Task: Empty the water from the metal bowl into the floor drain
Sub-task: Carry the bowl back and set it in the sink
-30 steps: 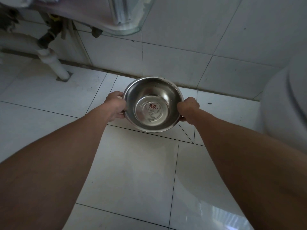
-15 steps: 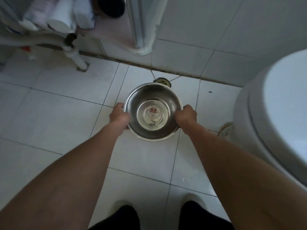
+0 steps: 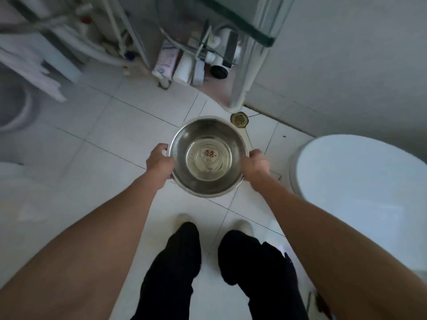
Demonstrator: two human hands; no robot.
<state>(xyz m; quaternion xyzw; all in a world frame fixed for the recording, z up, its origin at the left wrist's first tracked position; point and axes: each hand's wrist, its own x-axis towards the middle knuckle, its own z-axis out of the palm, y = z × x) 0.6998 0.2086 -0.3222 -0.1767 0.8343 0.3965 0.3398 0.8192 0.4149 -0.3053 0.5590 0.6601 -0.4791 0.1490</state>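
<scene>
Gripping metal bowl level: left hand clamped on rim at 9 o'clock, right hand at 3; floor drain at 1 o'clock.

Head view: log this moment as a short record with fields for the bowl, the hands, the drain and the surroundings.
bowl: round shiny metal bowl, held level, red emblem on its bottom
left hand: gripping the bowl's left rim
right hand: gripping the bowl's right rim
drain: round brass slotted floor drain, just beyond the bowl's far right edge
pour: not begun
nearby: white toilet lid at right; white floor tiles
</scene>
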